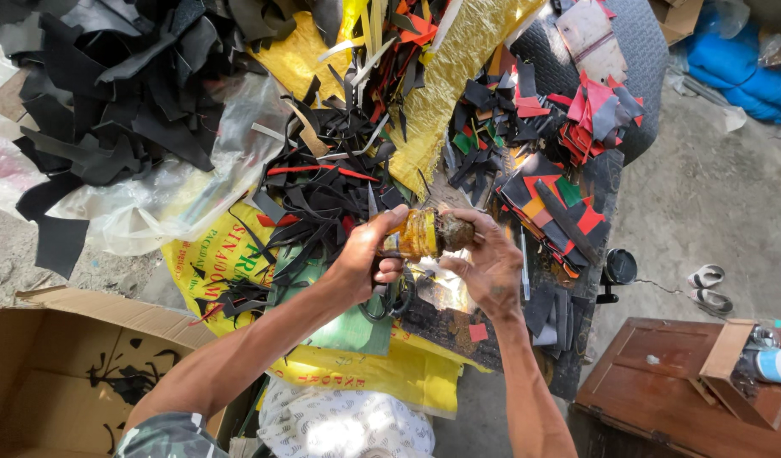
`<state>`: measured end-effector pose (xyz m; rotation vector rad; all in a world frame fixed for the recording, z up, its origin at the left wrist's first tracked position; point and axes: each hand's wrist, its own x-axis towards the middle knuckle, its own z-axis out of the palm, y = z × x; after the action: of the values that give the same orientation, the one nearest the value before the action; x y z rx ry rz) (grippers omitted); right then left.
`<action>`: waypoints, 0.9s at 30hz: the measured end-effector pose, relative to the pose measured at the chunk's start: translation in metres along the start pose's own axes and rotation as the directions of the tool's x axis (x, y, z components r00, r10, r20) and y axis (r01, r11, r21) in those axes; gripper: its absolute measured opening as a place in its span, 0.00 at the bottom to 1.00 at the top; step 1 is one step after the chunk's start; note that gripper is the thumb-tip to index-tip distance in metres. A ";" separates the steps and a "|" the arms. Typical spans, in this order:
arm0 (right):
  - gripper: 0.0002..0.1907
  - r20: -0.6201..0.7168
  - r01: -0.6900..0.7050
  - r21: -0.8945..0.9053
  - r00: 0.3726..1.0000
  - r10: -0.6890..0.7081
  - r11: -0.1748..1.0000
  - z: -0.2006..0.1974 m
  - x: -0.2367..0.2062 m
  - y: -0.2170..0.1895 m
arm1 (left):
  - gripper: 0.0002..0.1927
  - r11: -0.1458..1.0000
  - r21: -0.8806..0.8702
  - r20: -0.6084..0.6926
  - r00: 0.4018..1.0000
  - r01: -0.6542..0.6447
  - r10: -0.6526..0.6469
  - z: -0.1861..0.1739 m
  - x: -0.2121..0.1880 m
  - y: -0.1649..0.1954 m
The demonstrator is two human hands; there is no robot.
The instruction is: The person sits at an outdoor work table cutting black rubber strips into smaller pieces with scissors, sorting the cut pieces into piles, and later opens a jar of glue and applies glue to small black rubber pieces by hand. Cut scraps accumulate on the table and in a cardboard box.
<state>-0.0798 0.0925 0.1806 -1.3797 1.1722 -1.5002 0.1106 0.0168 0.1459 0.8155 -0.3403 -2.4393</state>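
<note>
Small amber jar (pixel 414 235) held sideways above the cluttered work surface, between both hands. Left hand (pixel 365 259) wrapped around its body; right hand (pixel 490 263) gripping its grimy cap end. Black scissors (pixel 389 298) just below. Black, red, green scraps (pixel 340 182) heaped behind; cardboard box (pixel 43 373) lower left.

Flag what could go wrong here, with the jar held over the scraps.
1. The left hand grips the amber jar on its side while the right hand works its grimy cap; if the cap gives suddenly, the contents may spill onto the scraps below.
2. Scissors hang from the left hand too, so its grip on the jar could slip.
</note>
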 end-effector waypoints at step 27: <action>0.21 0.221 0.250 -0.417 0.960 -0.170 0.874 -0.005 0.006 -0.034 | 0.21 0.966 -0.005 0.125 0.959 0.258 -0.255 -0.009 0.005 0.007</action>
<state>-0.0841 0.0970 0.2149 -1.9626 1.3331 -1.2612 0.1157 0.0072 0.1386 0.7403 -0.2682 -2.7387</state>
